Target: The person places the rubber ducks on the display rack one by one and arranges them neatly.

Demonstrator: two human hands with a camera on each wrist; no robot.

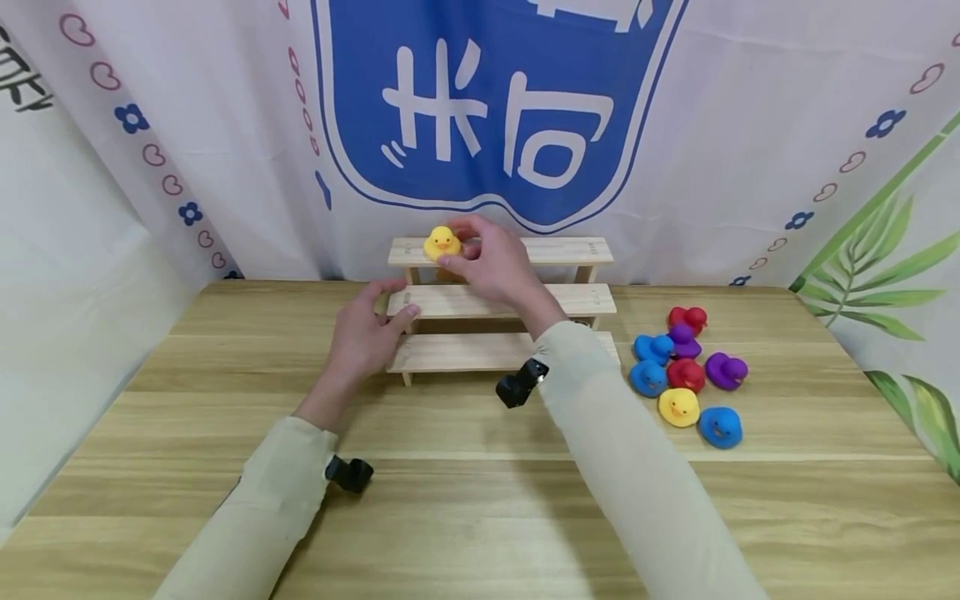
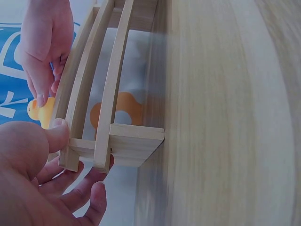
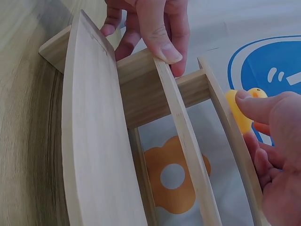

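A three-step wooden shelf (image 1: 501, 353) stands on the table against the curtain. My right hand (image 1: 495, 258) pinches a yellow rubber duck (image 1: 442, 242) between thumb and fingers, at the left part of the top step. In the right wrist view the duck (image 3: 240, 113) sits right at that step's edge. My left hand (image 1: 366, 333) grips the left end of the middle step, its thumb (image 2: 57, 134) on top and its fingers around the end and underside. In the right wrist view, the left thumb (image 3: 164, 47) presses on the middle step's edge.
Right of the shelf lies a loose group of rubber ducks: red (image 1: 687, 319), purple (image 1: 726, 371), several blue (image 1: 721, 427) and one yellow (image 1: 678, 407). Behind the shelf hangs a white curtain (image 1: 720, 167) with a blue emblem. The wooden table (image 1: 450, 500) extends in front.
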